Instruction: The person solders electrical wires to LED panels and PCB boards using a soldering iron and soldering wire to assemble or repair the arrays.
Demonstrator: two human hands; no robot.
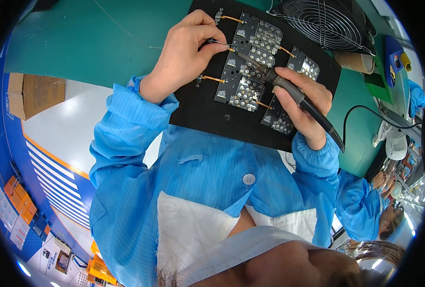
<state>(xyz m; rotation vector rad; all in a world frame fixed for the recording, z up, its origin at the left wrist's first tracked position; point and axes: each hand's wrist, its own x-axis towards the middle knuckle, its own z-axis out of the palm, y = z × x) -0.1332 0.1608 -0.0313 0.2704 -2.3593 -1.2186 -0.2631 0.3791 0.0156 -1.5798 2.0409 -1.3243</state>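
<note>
A broad green bench [78, 52] fills the upper part of the view, and below it the person's blue striped smock [207, 158] spreads out, its sleeves reaching up to both wrists. A flat black rectangular panel [198, 112] lies at a slant on the bench, right in front of the smock. Past its upper right corner stands a large black fan with a round wire guard [320, 21], and beyond the bench's left end sits a brown cardboard box [38, 93]. The left hand [186, 50] is over the panel's upper left part; its grip is closed to a fine pinch of thumb and fingertips. The right hand [318, 91] is over the panel's right side, its grip closed pen-fashion around a black-handled soldering iron [304, 99] that points up and left, a black cable [365, 107] curving on the bench to the right of it. Under these hands lie dark rectangular circuit boards dotted with round silvery spots [247, 93], set in a left column of three and a right column partly covered by the right hand. The iron's tip is at the middle board of the left column; whether it touches cannot be told. Short tan strips [214, 78] stick out from several boards, two leading to small silvery metal clips [199, 80] on the panel's left. Thinnest is the silvery wire [156, 47] in the left hand's pinch, trailing leftward over the bench.
</note>
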